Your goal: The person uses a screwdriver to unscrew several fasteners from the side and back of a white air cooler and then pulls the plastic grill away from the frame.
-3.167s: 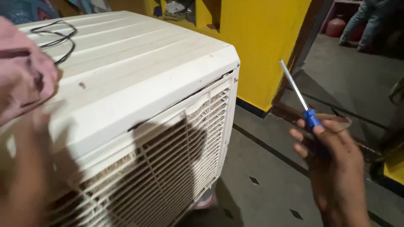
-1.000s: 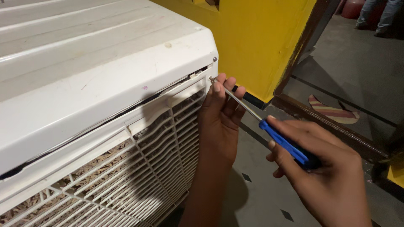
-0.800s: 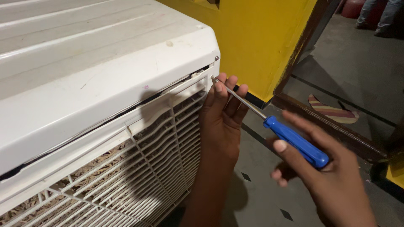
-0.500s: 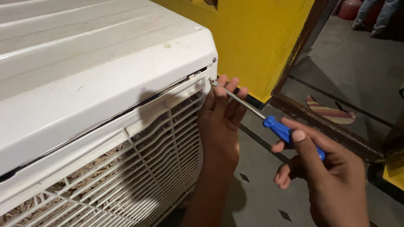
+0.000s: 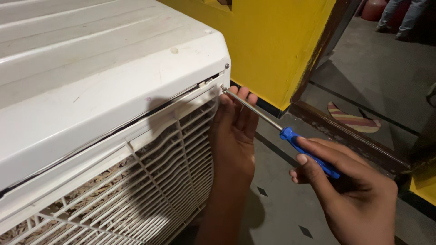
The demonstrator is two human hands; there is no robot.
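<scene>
your right hand (image 5: 352, 199) is wrapped around the blue plastic handle of a screwdriver with a slim silver steel shaft (image 5: 290, 134), thumb laid along the top of the handle, fingers curled under it. the shaft runs up and away from that hand, toward the upper left, and its tip sits on a small screw (image 5: 223, 88) at the top right corner of the front panel.

your left hand (image 5: 234, 134) is pressed flat against the right edge of the white plastic slatted grille (image 5: 150, 190), fingers pointing up and close together, not gripping anything. the fingertips (image 5: 240, 96) reach just under the shaft, near the screw; whether they touch the shaft, you cannot tell.

the grille belongs to a big white box-shaped air cooler (image 5: 104, 68), which fills everything to the left of both hands. straw-coloured padding shows behind the slats. a dark gap runs between the cooler's top cover and the grille frame.

beyond the hands: a yellow painted wall (image 5: 272, 41) and a dark brown door frame (image 5: 345, 131). below them, grey tiled floor (image 5: 281, 208). far off, top right, another person's legs (image 5: 399, 18).
</scene>
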